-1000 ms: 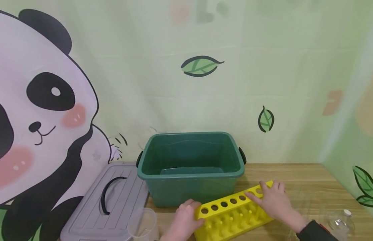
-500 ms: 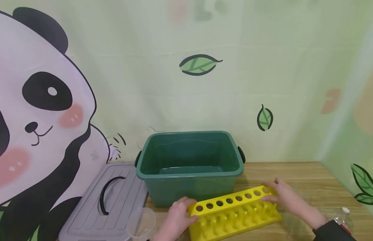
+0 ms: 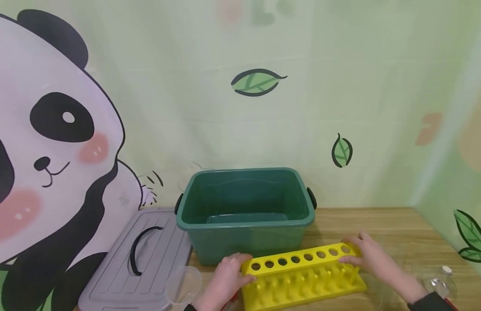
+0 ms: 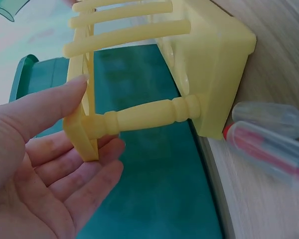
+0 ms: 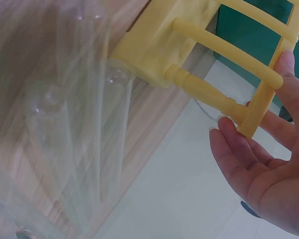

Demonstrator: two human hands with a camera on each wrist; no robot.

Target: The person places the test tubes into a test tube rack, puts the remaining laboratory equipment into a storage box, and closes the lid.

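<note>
Yellow test-tube rack (image 3: 302, 276) is set on the tabletop (image 3: 380, 224), near the front edge, just in front of the green bin (image 3: 246, 211). Long axis runs left-right, right end angled slightly toward the back. A row of round holes is seen in the top plate; pegs show below it.

Left hand (image 3: 225, 280) is placed at the rack's left end. In the left wrist view the thumb lies on the outer face of the end plate and the fingers (image 4: 84, 184) are held nearly straight beneath its edge, touching it; no curled grip is seen.

Right hand (image 3: 365, 255) is placed at the rack's right end. In the right wrist view the fingers (image 5: 234, 144) are extended against the end plate, thumb on the far side of it; relaxed, not wrapped.

Clear glass test tubes (image 5: 89, 129) are lying on the tabletop just beside the rack's right end. Clear tubes with red inside (image 4: 269, 144) are lying by the left end, close to the base.

Grey lid (image 3: 139, 259) with a black handle is leaned at the left edge of the tabletop, beside the bin. A clear plastic cup (image 3: 184, 285) is seen at the front, next to the left hand. A small clear bottle (image 3: 440, 278) with a white cap is at the front right corner.
</note>
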